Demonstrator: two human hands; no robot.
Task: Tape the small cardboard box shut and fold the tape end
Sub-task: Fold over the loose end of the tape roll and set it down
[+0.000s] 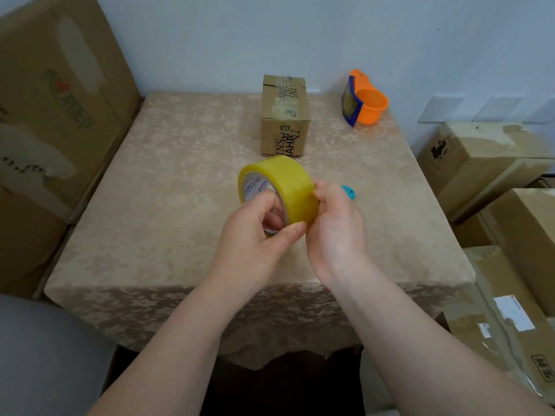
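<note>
Stacked cartons [60, 121] flank the scene on your left, one bearing a green and red logo too blurred to read, and further cartons [492, 166] with white shipping labels stand on your right. Between them is the table [144, 211], draped in a beige patterned cloth. The small cardboard box [285, 115] sits toward its far edge, well apart from your hands, flaps down and its top crossed by worn clear tape. Black lettering runs sideways on its near face; "BAHA" can be made out, the rest is uncertain. Judge it light and fairly stiff, liable to slide on the cloth, so steady it with one palm on the top while you lay the strip. The tape roll [280, 184], yellowish and glossy, is held above the table's middle. Your left hand [255, 238] grips it, fingers through the core and thumb on the outer face. Your right hand [336, 226] pinches at the roll's outer face near its right rim; whether a free end is lifted cannot be told. The film is thin and sticky, so take it by its edge. The core carries red and blue print, unreadable. An orange dispenser [371, 105] stands right of the box; a small teal object [348, 192] shows beyond your right hand.
</note>
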